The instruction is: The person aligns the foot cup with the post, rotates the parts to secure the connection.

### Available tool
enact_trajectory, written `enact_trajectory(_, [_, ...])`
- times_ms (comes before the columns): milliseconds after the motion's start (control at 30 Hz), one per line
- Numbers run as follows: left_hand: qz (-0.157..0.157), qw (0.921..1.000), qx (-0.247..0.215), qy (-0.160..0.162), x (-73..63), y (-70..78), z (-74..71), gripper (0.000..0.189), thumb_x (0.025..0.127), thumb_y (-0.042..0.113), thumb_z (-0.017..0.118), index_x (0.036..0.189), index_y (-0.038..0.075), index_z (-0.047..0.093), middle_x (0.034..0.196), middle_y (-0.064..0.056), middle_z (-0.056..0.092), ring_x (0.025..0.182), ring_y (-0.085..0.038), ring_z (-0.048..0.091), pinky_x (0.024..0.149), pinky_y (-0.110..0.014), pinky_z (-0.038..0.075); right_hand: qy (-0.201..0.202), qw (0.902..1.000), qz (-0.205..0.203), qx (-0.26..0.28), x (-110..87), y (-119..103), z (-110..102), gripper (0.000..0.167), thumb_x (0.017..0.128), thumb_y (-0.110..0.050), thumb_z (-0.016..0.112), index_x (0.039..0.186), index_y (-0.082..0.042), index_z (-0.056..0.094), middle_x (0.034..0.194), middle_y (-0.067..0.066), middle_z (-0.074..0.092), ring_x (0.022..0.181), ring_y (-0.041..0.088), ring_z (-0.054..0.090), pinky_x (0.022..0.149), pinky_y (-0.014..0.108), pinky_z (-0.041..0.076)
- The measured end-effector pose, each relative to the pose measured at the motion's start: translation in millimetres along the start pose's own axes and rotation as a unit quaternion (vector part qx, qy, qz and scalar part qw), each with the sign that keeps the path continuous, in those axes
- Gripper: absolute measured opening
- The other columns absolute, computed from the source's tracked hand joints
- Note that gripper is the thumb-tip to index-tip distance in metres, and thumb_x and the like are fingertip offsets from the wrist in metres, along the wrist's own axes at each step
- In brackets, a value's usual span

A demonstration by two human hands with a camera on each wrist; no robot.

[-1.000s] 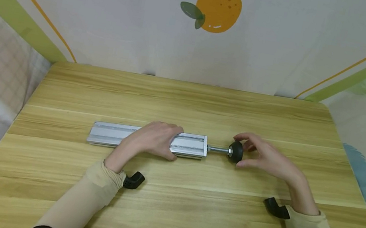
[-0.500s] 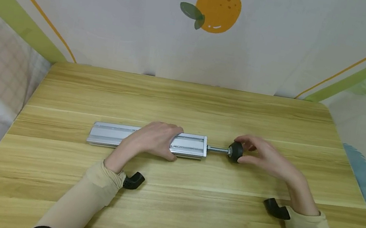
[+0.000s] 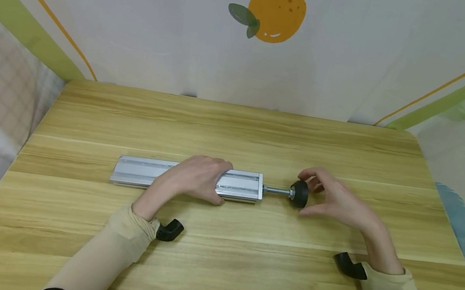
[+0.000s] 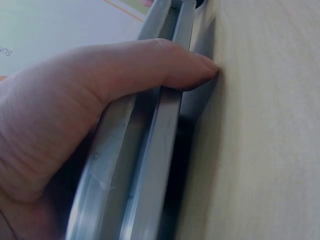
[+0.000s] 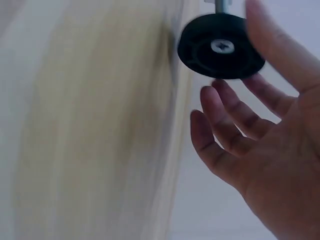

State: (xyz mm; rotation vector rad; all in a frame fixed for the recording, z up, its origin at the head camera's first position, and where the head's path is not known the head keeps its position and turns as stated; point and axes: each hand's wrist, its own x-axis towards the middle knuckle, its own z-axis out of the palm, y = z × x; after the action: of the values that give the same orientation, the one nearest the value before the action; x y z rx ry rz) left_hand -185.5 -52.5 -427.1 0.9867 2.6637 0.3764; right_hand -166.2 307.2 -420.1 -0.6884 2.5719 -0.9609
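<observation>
A silver aluminium profile (image 3: 241,183) lies lengthwise on the table. My left hand (image 3: 194,175) grips it near its right half, and the thumb (image 4: 165,65) hooks over the side slot in the left wrist view. From the profile's right end sticks out a threaded rod (image 3: 277,191) carrying a round black levelling foot (image 3: 299,194). Around that foot, my right hand (image 3: 336,197) holds its thumb and fingers spread, with gaps showing beside the rim. The right wrist view shows the underside of the foot (image 5: 220,47) with a cross-head screw in its centre.
The wood-grain table (image 3: 239,269) reaches back to a white curtain (image 3: 164,26) with a printed orange. Patterned cloth hangs on both sides. A black curved piece (image 3: 170,230) juts from the left sleeve, and a similar black piece (image 3: 350,265) from the right.
Half a second ago my right fingers pinched the black foot; now they have spread away from its rim. My left hand and the profile have stayed in place.
</observation>
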Motion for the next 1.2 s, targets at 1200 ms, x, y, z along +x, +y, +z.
enact_trajectory(1200, [0.001, 1.0000, 0.004, 0.001, -0.3, 0.6, -0.3, 0.055, 0.074, 0.042, 0.083, 0.116, 0.013, 0.061, 0.094, 0.004, 0.065, 0.080, -0.014, 0.058, 0.079, -0.036, 0.055, 0.010, 0.9998, -0.007, -0.012, 4.3, 1.6, 6.1, 0.077, 0.070, -0.017, 0.095, 0.132, -0.011, 0.050, 0.129, 0.008, 0.059, 0.108, 0.023, 0.060, 0.094, 0.039, 0.054])
